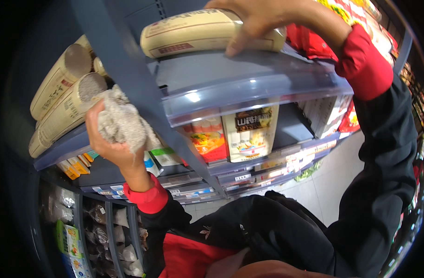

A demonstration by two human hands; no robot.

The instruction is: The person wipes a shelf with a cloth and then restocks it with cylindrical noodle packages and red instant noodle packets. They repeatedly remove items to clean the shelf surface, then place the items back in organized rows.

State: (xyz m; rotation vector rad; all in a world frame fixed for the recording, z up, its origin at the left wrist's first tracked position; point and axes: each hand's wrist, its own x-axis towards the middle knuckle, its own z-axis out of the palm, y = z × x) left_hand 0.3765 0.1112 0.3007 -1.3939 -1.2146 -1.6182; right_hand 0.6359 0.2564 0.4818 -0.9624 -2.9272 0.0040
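My left hand (116, 153) grips a crumpled, whitish-grey cloth (125, 118) beside a grey shelf upright. Just behind the cloth, cylindrical paper-wrapped packs (64, 102), apparently dried noodles, lie stacked with their pale ends facing me. My right hand (258, 22) is over a similar cream-coloured pack (187, 33) lying on its side on the grey top shelf (205, 71). Its thumb presses along the front of the pack near the shelf surface, while the other fingers are partly hidden behind it. A clear plastic strip (253, 90) runs along this shelf's front edge.
The grey upright (139, 80) divides the two shelf bays. Red bags (311, 43) stand right of the pack. Lower shelves hold a white noodle bag (252, 135) and a red one (208, 139). Bagged goods (128, 253) fill racks at lower left; pale floor tiles (331, 187) show below.
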